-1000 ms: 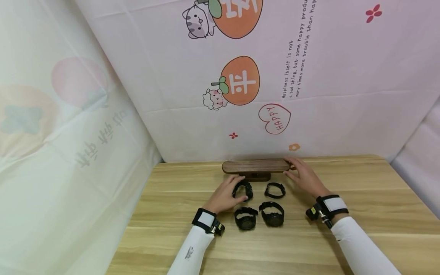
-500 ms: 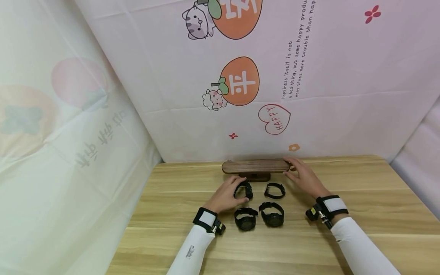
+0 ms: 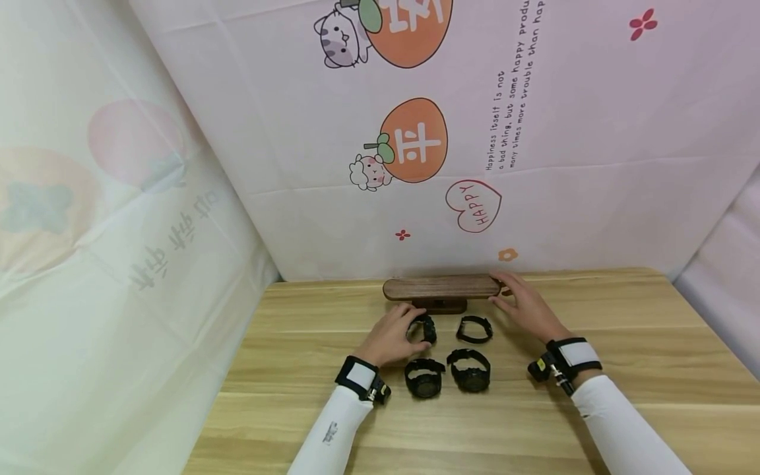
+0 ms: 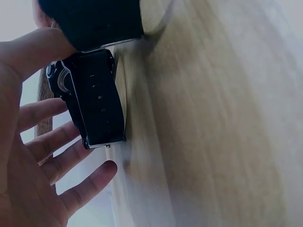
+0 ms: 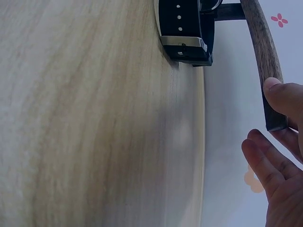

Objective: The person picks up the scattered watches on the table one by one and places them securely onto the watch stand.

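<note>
My left hand (image 3: 387, 338) holds the far-left black wristwatch (image 3: 429, 330) between thumb and fingers. The left wrist view shows its perforated strap (image 4: 97, 97), with fingertips along the case side and the little finger free. My right hand (image 3: 528, 309) pinches the right end of a dark wooden T-bar stand (image 3: 439, 287), thumb in front and a finger behind. The stand's bar lies level on a short base. Three more black watches stand on edge: one far right (image 3: 490, 328), one near left (image 3: 426, 385) and one near right (image 3: 474, 379).
Everything stands on a light wood-grain table (image 3: 623, 369), whose far edge meets a printed white cloth (image 3: 332, 224). Another cloth (image 3: 148, 316) hangs along the left side. The near watches sit close to my left wrist.
My left hand has shifted very slightly right, with the far-left watch moving a little the same way. My right hand, the stand and the other watches have stayed in place.
</note>
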The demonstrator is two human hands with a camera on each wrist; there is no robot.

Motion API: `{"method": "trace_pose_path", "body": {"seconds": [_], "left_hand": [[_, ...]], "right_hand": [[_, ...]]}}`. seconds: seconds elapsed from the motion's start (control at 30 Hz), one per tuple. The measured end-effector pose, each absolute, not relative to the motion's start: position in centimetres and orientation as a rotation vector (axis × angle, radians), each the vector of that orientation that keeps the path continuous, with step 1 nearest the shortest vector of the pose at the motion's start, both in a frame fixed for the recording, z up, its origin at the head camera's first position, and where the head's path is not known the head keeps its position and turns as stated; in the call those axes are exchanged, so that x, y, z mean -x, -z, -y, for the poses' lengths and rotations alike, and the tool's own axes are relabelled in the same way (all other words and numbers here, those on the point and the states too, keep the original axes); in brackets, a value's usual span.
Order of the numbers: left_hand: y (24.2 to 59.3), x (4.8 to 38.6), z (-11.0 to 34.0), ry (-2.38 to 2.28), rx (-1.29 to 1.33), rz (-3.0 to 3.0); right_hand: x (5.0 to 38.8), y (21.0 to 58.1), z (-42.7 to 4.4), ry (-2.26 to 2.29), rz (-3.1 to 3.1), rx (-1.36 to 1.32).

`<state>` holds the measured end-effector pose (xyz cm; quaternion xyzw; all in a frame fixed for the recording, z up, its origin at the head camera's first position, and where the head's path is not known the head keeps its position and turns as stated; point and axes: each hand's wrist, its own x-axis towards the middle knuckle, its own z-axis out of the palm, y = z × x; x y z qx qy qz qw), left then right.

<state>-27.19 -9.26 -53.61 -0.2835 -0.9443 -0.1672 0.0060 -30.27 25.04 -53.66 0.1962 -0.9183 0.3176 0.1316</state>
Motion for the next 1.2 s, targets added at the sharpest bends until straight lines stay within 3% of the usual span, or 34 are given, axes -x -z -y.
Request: {"method": "trace_pose_path", "body": {"seconds": [1.2], "left_hand": [[54.31, 27.31, 8.54, 0.512, 0.823, 2.943]], "right_hand": [[30.36, 53.76, -25.19, -0.937, 2.685, -0.56]]}}
